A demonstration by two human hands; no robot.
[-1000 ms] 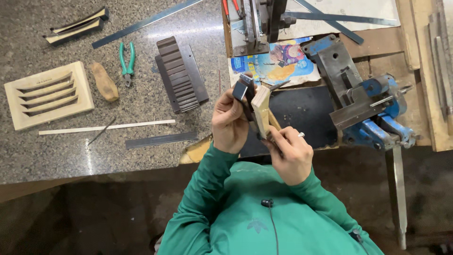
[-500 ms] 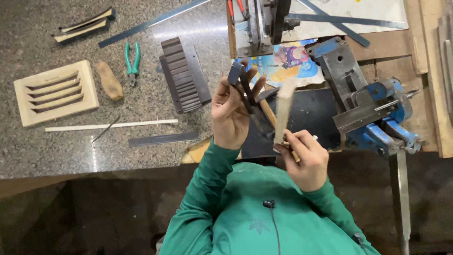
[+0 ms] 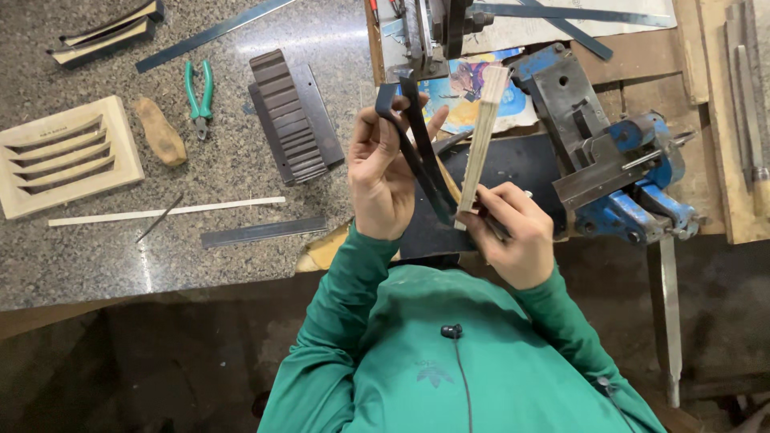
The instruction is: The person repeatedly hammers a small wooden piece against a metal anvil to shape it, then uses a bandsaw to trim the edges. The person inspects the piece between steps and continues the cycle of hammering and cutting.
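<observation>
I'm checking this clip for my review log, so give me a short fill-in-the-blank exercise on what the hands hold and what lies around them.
1. The left hand holds a bent dark metal ____.
2. The right hand grips a pale ____ stick.
3. The pliers on the stone counter have ____ handles.
4. The vise is painted ____.

Missing words: strip; wooden; green; blue

- Left hand [image 3: 385, 172]: raised, palm toward the right hand, fingers curled in a closed grip.
- Right hand [image 3: 513, 232]: just beside it, slightly lower, fingers clenched.

right hand [image 3: 513, 240] hides pale strip's [image 3: 481, 136] lower end.
</observation>
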